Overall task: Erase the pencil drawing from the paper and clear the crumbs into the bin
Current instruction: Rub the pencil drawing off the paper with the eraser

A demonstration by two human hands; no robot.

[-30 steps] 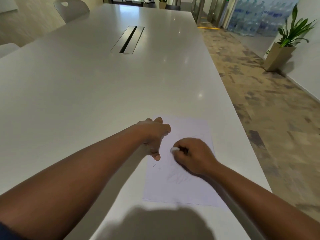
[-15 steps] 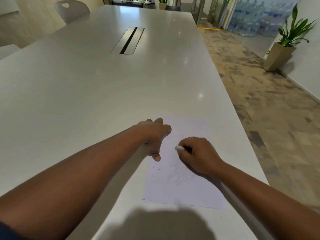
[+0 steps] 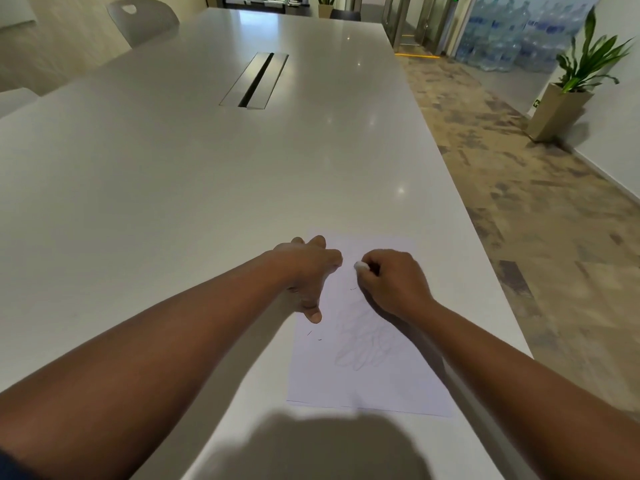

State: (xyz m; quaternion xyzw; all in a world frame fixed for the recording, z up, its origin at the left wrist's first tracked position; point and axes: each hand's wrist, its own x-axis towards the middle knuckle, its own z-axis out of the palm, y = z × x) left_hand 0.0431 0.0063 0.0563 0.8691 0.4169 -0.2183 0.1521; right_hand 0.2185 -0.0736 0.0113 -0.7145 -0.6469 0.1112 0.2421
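Note:
A white sheet of paper lies on the white table near its right edge. A faint pencil scribble covers the sheet's middle, with a few small dark crumbs at its left side. My left hand presses on the paper's upper left part with spread fingers, thumb pointing toward me. My right hand grips a small white eraser against the upper part of the sheet, above the scribble. No bin is in view.
A metal cable slot sits in the table's middle. Grey chairs stand at the far left. To the right is patterned floor with a potted plant and stacked water bottles.
My right hand has slid the eraser up the paper, away from me, uncovering more of the faint scribble. My left hand has stayed in place.

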